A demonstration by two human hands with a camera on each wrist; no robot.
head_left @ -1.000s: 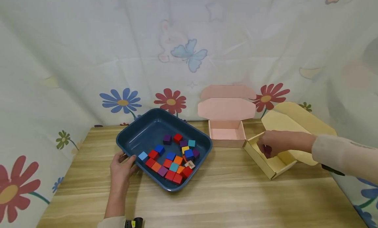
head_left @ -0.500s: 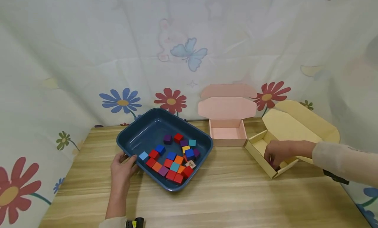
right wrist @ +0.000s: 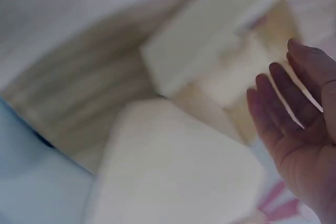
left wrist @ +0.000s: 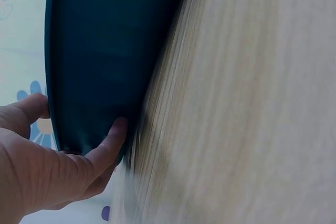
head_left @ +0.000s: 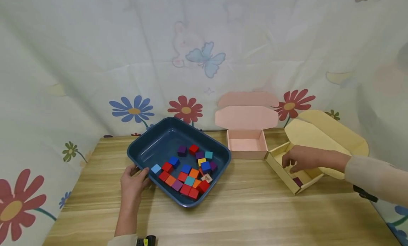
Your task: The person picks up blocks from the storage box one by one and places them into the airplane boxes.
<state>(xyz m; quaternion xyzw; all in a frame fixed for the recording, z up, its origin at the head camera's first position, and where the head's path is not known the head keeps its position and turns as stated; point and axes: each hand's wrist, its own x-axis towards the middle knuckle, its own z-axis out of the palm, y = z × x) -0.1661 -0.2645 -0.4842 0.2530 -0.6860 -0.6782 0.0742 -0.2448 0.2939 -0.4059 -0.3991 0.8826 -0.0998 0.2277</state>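
In the head view, my left hand (head_left: 132, 184) grips the near-left corner of a dark blue tray (head_left: 149, 132). The left wrist view shows its fingers spread along the tray's outer wall (left wrist: 100, 66) and up at the rim. Many coloured cubes lie in the tray, mostly towards its near-right side, among them a light-blue cube (head_left: 156, 169) and a wooden cube with a mark (head_left: 206, 178). My right hand (head_left: 302, 159) is over an opened yellow box (head_left: 280, 171), fingers apart and holding nothing. Inside, at the near end, lies a dark purple cube (head_left: 298, 182).
An opened pink box (head_left: 247, 154) stands at the back, left of the yellow box, its lid upright. The yellow box's lid (head_left: 318, 132) leans back to the right. A patterned cloth (head_left: 204, 26) hangs behind the wooden table (head_left: 242, 210).
My right hand lowered the purple cube to the near end of the yellow box, let it go, and rose slightly back and left. My left hand kept its hold on the tray.
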